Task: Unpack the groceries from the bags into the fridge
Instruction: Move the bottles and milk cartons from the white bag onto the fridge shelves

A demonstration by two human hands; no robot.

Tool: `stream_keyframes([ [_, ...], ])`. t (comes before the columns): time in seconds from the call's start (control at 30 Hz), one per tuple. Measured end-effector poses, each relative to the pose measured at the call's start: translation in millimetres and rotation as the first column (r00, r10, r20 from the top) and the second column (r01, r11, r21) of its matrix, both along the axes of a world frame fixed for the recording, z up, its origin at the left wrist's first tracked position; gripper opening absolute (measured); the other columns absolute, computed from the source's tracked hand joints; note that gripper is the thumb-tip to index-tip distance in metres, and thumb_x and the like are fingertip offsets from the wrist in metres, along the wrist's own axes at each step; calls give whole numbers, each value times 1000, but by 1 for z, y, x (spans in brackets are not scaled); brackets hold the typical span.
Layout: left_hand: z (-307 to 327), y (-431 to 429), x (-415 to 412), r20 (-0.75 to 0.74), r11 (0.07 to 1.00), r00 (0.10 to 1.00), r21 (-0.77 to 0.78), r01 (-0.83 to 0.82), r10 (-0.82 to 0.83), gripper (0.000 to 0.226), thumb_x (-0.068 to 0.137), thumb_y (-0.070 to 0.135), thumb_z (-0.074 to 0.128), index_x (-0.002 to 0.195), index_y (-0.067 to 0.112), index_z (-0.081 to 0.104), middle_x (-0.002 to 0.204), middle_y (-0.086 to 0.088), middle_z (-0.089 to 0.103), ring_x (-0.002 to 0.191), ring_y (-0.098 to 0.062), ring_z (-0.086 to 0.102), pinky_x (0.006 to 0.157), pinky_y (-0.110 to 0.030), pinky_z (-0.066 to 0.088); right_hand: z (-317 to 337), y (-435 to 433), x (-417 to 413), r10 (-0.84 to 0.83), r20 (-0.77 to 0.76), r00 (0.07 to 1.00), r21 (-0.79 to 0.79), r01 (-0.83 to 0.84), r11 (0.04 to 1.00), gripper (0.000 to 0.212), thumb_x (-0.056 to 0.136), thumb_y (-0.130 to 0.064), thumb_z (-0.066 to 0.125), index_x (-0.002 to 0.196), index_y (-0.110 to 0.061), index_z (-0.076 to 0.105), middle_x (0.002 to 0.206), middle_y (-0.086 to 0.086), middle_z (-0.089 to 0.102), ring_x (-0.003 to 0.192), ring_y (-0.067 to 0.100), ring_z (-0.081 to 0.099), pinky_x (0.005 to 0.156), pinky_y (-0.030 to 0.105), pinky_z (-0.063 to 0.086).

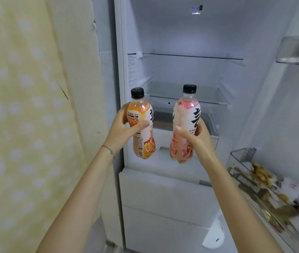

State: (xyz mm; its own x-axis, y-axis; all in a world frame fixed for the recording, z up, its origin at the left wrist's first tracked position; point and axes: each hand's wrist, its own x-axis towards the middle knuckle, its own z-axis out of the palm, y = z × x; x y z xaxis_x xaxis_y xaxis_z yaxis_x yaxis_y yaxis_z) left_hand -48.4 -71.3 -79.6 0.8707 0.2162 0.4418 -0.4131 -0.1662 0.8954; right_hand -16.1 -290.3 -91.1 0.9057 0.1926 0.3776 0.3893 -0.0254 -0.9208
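A home, likely its kitchen: a household fridge [181, 33] stands open with glass shelves [190, 56], a door bin [243, 157] holds food packets [261, 176], and a yellow dotted wall covering [26, 125] hangs beside it.

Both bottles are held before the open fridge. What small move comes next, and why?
Probably push the orange bottle, held upright in the left hand, forward onto the glass shelf behind it; the pink bottle in the right hand can follow.

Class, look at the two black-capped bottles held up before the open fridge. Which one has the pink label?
The pink-labelled bottle, gripped by the right hand. The orange-labelled bottle, held by the left hand, differs in its label colour.
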Motion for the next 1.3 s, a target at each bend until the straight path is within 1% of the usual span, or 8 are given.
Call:
stream_keyframes([
  [0.1,10,6,37,52,1000,998,11,24,-24,56,75,17,80,118,38,50,118,7,61,107,-11,61,78,-18,53,5,9,37,-40,3,999,8,40,999,57,66,-42,74,119,-34,54,109,-16,66,97,0,64,69,15,51],
  [0.23,22,14,90,121,998,991,39,47,-51,57,75,7,78,114,35,47,111,13,59,102,-8,60,74,-15,53,10,20,83,-97,18,995,24,97,995,49,65,-40,75,110,-40,56,102,-18,69,96,1,65,71,16,52],
  [0.5,44,32,191,306,990,944,109,92,-121,67,65,13,87,113,34,47,114,17,57,108,-6,58,86,-20,52,15,47,161,-212,19,977,77,209,975,66,56,-54,77,116,-38,56,109,-13,69,101,7,65,82,30,54],
  [0.67,43,28,232,395,981,907,178,82,-147,69,65,17,88,118,32,47,116,20,56,114,-11,55,93,-25,49,17,56,189,-239,19,971,99,236,967,80,50,-60,74,123,-35,53,113,-12,66,103,7,63,76,24,52],
  [0.83,40,19,261,425,984,896,168,61,-128,70,64,12,89,114,34,45,113,28,53,112,-6,55,91,-17,48,22,62,209,-231,5,973,92,230,969,57,62,-46,73,113,-45,49,112,-19,61,101,3,60,71,17,49],
  [0.93,34,13,277,428,991,899,132,37,-91,70,64,14,90,112,36,43,116,9,56,112,-10,56,91,-21,50,25,59,219,-223,18,975,77,221,972,61,65,-46,76,120,-40,50,113,-17,62,104,5,61,74,18,50],
  [1.07,30,8,296,426,991,902,135,13,-70,71,64,13,90,112,37,43,115,7,56,109,-9,57,91,-24,50,27,53,233,-229,25,973,82,226,971,68,66,-45,77,126,-32,50,117,-11,62,106,8,60,76,21,51],
  [1.3,12,9,324,368,972,929,230,-57,-33,69,66,23,89,121,29,47,118,17,56,115,-6,55,100,-33,48,38,50,246,-210,57,976,40,208,977,40,77,-28,75,104,-42,50,103,-22,59,92,-1,60,60,8,49],
])
